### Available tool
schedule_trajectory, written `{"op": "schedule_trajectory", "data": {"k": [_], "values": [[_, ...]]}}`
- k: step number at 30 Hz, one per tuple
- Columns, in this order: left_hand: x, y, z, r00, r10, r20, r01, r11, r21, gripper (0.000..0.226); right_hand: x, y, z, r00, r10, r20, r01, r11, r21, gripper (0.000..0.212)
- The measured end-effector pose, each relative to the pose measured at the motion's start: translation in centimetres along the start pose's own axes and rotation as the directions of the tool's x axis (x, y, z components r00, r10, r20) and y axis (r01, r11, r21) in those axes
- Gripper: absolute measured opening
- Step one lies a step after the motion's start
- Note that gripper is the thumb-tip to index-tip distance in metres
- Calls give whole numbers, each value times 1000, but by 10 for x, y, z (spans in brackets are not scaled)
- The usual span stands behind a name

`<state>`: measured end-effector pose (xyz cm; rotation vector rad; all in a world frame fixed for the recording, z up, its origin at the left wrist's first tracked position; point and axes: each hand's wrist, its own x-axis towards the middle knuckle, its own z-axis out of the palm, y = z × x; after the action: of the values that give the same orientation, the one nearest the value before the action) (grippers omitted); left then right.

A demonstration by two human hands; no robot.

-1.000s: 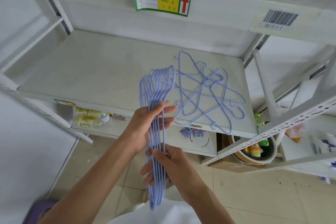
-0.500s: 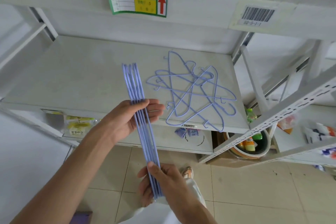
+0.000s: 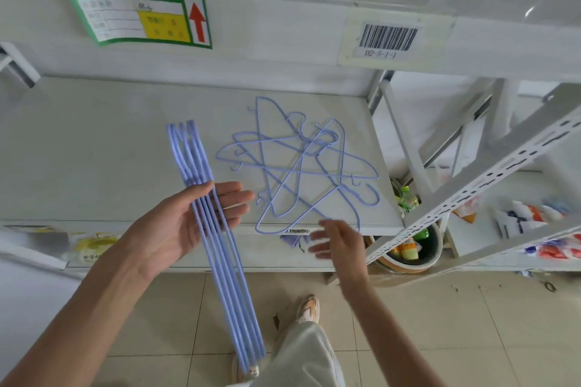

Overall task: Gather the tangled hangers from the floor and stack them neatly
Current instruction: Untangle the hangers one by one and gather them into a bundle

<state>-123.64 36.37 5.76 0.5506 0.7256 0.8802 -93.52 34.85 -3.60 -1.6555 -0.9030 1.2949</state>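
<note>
A stack of several light-blue wire hangers (image 3: 220,248) lies edge-on across my left hand (image 3: 179,226), thumb on top and fingers under it; the stack runs from above the shelf down past my knee. My right hand (image 3: 338,243) is off the stack, fingers apart and blurred, just below the shelf's front edge. A tangled pile of more blue hangers (image 3: 298,166) lies flat on the right part of the white shelf board (image 3: 94,151), a little above my right hand.
The upper shelf beam carries a green label (image 3: 138,17) and a barcode sticker (image 3: 388,38). A slanted perforated rack upright (image 3: 471,195) stands right. A tub of bottles (image 3: 408,251) sits below the shelf. Tiled floor and my shoes lie beneath.
My right hand has let go of the stack's lower end and moved up and right toward the tangled pile. My left hand alone holds the stack, now turned edge-on.
</note>
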Motion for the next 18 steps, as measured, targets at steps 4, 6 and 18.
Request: {"op": "schedule_trajectory", "data": {"k": [4,6,18], "values": [[7,-5,6,999,-35,5,36,999,-14,62,81,-43,-5,989,-141,-36,123,946,-299,19],[10,-7,9,999,-38,-14,38,999,-2,63,119,-64,-2,957,-285,-52,206,797,-568,22],[19,-24,-5,999,31,-28,-28,996,84,56,253,-74,38,913,-303,274,313,89,-945,44]]}}
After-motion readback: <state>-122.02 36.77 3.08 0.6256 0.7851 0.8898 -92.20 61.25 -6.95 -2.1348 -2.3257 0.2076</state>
